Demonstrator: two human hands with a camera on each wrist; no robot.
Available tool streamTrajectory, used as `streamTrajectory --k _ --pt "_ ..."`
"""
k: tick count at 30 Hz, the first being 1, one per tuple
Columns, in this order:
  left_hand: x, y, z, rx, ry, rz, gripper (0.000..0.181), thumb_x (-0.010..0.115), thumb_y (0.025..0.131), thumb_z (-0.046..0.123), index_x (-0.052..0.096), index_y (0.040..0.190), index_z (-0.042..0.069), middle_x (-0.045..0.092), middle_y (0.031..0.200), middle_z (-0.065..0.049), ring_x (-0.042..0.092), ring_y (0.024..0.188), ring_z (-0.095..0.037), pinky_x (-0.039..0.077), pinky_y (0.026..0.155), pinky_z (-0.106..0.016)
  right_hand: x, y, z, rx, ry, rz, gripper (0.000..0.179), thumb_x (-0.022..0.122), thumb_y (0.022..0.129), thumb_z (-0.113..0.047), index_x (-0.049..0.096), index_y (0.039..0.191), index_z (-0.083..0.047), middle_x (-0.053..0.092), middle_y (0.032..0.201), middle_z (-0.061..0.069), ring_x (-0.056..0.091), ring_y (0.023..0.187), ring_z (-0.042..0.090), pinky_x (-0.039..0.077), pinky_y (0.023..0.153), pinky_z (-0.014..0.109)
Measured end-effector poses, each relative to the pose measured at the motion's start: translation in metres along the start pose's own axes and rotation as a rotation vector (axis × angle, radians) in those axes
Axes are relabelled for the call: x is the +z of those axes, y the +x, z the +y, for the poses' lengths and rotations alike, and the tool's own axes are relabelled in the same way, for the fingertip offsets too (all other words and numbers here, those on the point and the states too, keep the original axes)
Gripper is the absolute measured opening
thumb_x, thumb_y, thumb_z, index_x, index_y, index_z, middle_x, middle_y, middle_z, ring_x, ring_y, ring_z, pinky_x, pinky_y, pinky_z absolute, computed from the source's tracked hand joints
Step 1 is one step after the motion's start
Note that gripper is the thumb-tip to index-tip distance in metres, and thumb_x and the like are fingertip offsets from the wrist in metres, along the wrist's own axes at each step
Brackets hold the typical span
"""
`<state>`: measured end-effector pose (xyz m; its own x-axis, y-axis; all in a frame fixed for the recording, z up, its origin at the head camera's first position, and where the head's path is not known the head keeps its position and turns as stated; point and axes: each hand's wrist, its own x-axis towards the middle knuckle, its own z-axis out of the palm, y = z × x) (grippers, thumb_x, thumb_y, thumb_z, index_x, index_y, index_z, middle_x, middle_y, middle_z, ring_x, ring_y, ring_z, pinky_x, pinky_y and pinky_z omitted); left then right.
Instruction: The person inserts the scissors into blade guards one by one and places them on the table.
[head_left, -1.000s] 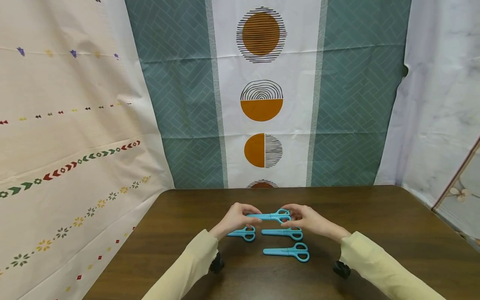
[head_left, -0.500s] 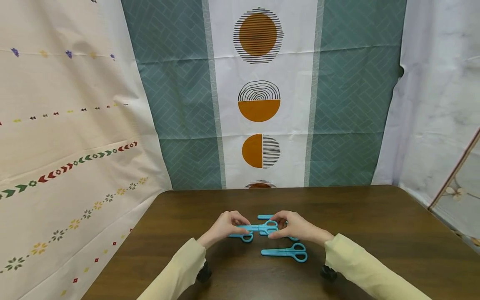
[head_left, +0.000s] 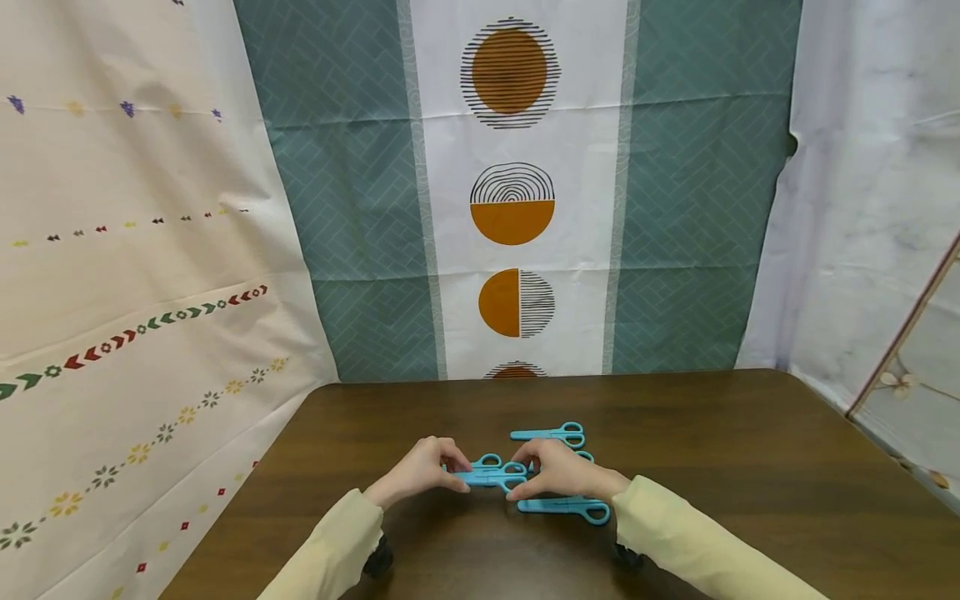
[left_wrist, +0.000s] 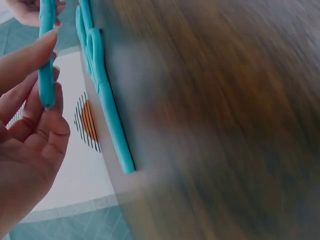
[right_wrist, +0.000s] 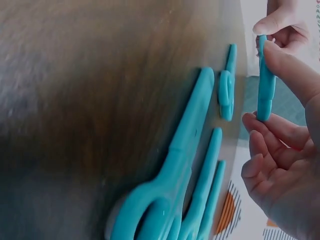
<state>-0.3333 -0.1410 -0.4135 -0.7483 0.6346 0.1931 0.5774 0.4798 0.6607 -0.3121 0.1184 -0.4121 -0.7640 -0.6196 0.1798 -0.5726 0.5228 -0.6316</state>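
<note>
A pair of light-blue scissors (head_left: 487, 477) with covered blades is held level between both hands, just above the table. My left hand (head_left: 422, 472) pinches the blade end between thumb and fingers. At the handle loops, my right hand (head_left: 561, 472) grips with its thumb and fingertips. The left wrist view shows the held scissors (left_wrist: 46, 75) edge-on, apart from the tabletop. Matching scissors (head_left: 489, 460) lie just behind the held pair, mostly covered by it and by the left fingers. Another matching pair (head_left: 585, 456) is largely hidden behind the right hand.
On the dark wooden table (head_left: 675, 433), another blue pair (head_left: 546, 434) lies farther back, handles to the right. A nearer pair (head_left: 555, 505) lies beside the right wrist. Patterned cloths (head_left: 517, 208) hang behind the table and at both sides.
Both hands have carried the held scissors leftward and closer to the person, over the left pair. The back pair has come into full view, while the right hand now covers the middle one.
</note>
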Motion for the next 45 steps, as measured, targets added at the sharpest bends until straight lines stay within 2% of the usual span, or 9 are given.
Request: streamTrajectory --k 6,11,16,25,35,41,45 --pt "-0.007 -0.011 0.000 -0.035 0.016 -0.074 0.015 0.080 0.068 0.011 0.070 0.079 0.010 0.057 0.074 0.004 0.052 0.065 -0.011 0.047 0.059 -0.026 0.013 0.006 -0.009 -0.005 -0.059 -0.012 0.051 0.078 0.067 -0.041 0.064 0.099 -0.003 0.058 0.081 -0.007 0.048 0.067 0.007 0.044 0.061 0.023" --pt "-0.010 -0.017 -0.002 -0.016 0.047 -0.127 0.017 0.081 0.066 0.008 0.068 0.077 0.010 0.057 0.071 0.005 0.052 0.063 -0.008 0.046 0.057 -0.025 0.021 0.010 -0.017 -0.028 -0.110 -0.025 0.050 0.079 0.065 -0.044 0.064 0.092 -0.005 0.055 0.075 -0.008 0.047 0.068 0.006 0.043 0.061 0.022" --pt "-0.010 -0.020 -0.006 -0.010 0.071 -0.150 0.018 0.082 0.064 0.007 0.068 0.075 0.011 0.056 0.071 0.006 0.052 0.062 -0.006 0.046 0.058 -0.024 0.028 0.014 -0.020 -0.044 -0.158 -0.038 0.048 0.078 0.064 -0.046 0.063 0.088 -0.008 0.051 0.071 -0.010 0.045 0.066 0.005 0.042 0.060 0.021" --pt "-0.009 -0.023 -0.008 -0.019 0.064 -0.211 0.018 0.081 0.064 0.006 0.068 0.075 0.010 0.057 0.073 0.006 0.052 0.064 -0.006 0.046 0.059 -0.023 0.037 0.015 -0.025 -0.029 -0.230 -0.074 0.039 0.080 0.062 -0.044 0.059 0.073 -0.012 0.043 0.061 -0.009 0.039 0.053 0.003 0.034 0.045 0.018" --pt "-0.008 -0.019 -0.009 0.055 0.122 -0.219 0.020 0.081 0.064 0.005 0.065 0.073 0.010 0.053 0.071 0.005 0.049 0.062 -0.005 0.045 0.057 -0.022 0.043 0.016 -0.032 0.046 -0.385 -0.005 0.047 0.081 0.057 -0.047 0.046 0.054 -0.016 0.031 0.054 -0.007 0.026 0.049 0.006 0.021 0.041 0.022" --pt "-0.007 -0.016 -0.010 0.078 0.165 -0.230 0.020 0.081 0.064 0.005 0.064 0.074 0.011 0.053 0.070 0.005 0.048 0.060 -0.003 0.044 0.056 -0.020 0.046 0.016 -0.035 0.037 -0.516 0.045 0.049 0.081 0.053 -0.051 0.045 0.053 -0.017 0.033 0.053 -0.007 0.031 0.049 0.008 0.025 0.041 0.023" --pt "-0.007 -0.017 -0.011 0.071 0.148 -0.228 0.020 0.080 0.065 0.005 0.063 0.074 0.010 0.054 0.070 0.005 0.048 0.059 -0.003 0.045 0.055 -0.021 0.046 0.016 -0.036 0.044 -0.520 0.048 0.049 0.081 0.053 -0.050 0.045 0.052 -0.017 0.031 0.052 -0.008 0.030 0.047 0.007 0.024 0.039 0.022"
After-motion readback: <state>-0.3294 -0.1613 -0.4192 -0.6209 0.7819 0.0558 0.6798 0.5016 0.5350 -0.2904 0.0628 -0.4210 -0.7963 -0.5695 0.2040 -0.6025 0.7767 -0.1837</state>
